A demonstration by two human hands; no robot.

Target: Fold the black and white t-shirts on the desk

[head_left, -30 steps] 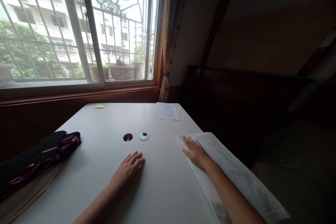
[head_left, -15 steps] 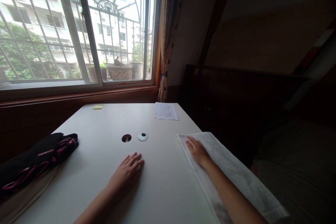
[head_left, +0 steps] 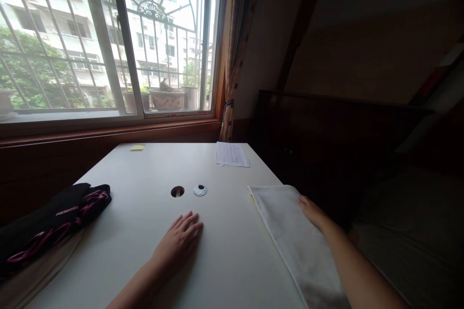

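Note:
My left hand (head_left: 183,235) lies palm down on the white table (head_left: 145,174), open, its fingers apart and nothing in them. On the right side of the table, a folded white cloth (head_left: 286,229) is laid out lengthwise. A small yellow bit shows at its far left corner. My right hand (head_left: 313,211) is at the far right edge of this cloth, fingers stretched out and touching it; the thumb is hidden.
A pile of dark clothing (head_left: 54,227) with pink marks lies at the left. Beyond my left hand are a round hole (head_left: 177,191) and a round cover (head_left: 200,189). Papers (head_left: 232,154) and a yellow note (head_left: 137,147) lie near the far edge, below a barred window (head_left: 155,48).
My right hand has slid rightward across the white cloth, from near its left corner to its right edge. My left hand stays in place on the table. The view has shifted slightly.

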